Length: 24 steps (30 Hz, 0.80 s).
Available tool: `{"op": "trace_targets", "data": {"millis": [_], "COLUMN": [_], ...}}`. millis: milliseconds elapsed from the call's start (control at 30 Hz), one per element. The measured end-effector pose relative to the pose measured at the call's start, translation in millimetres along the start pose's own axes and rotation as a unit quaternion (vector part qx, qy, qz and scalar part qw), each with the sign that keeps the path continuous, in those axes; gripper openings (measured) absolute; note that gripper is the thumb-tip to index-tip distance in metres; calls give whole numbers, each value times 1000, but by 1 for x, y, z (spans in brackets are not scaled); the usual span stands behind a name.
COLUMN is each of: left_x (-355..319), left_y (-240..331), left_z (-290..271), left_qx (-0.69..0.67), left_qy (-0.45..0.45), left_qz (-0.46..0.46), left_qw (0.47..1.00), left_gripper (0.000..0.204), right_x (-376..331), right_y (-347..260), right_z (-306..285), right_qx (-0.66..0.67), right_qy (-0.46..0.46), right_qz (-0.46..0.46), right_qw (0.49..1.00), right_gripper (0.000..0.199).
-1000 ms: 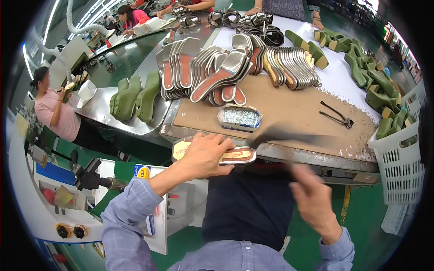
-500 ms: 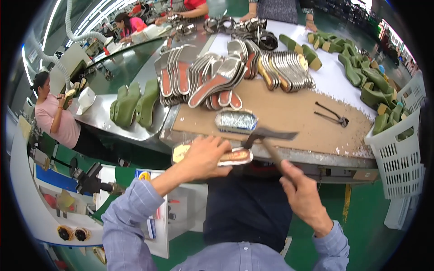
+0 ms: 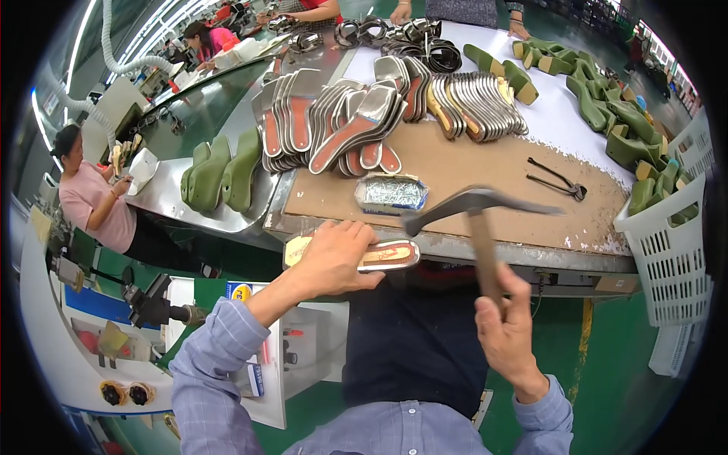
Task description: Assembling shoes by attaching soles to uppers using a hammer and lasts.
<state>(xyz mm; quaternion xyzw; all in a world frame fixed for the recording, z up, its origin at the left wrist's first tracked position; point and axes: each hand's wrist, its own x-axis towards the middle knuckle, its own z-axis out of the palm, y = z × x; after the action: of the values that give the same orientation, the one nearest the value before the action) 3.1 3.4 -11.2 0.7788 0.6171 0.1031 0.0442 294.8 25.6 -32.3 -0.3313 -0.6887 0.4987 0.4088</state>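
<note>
**Steel hammer raised over insole at surface edge**

Steel-headed hammer [image 3: 474,206] up in right hand [image 3: 506,334], grip wrapped fully round lower end of wooden handle, head poised above front edge of cardboard-topped surface [image 3: 485,163]. Left hand [image 3: 337,258] pressed flat over insole [image 3: 383,255], fingers curled shut across its top, pinning it just off the surface's front edge; silvery rim and reddish face showing past the fingertips.

Handling, judged: insole thin, light, stiff enough to hold shape but likely to skid under a blow; best pinned at heel and waist, fingers clear of the toe end. Hammer top-heavy; low hold on handle gives swing.

Counts: one hammer, one insole in hand, one foil tray of nails [image 3: 391,192] just behind, one pair of pincers [image 3: 557,178] to the right. Fanned insole stacks [image 3: 334,125] too many and overlapped to count. Three green lasts [image 3: 220,171] at left visible; more in white basket [image 3: 667,243], number unclear
</note>
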Motion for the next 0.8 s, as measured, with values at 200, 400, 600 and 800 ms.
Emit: {"op": "trace_targets", "data": {"millis": [200, 400, 600, 800], "left_x": [0, 2, 1, 16], "left_y": [1, 3, 9, 11], "left_z": [0, 1, -5, -7], "left_qx": [-9, 1, 14, 15], "left_qy": [-19, -6, -43, -43], "left_qz": [-17, -6, -35, -14], "left_qw": [1000, 1000, 998, 999], "left_gripper": [49, 47, 50, 52], "right_x": [12, 7, 28, 64], "right_y": [-16, -8, 5, 67], "right_z": [-7, -7, -18, -76], "right_qx": [-37, -82, -384, -571], "right_qy": [-132, 11, -37, 73], "right_qz": [190, -62, -185, -118], "right_qw": [972, 995, 904, 809], "right_gripper": [48, 44, 45, 46]}}
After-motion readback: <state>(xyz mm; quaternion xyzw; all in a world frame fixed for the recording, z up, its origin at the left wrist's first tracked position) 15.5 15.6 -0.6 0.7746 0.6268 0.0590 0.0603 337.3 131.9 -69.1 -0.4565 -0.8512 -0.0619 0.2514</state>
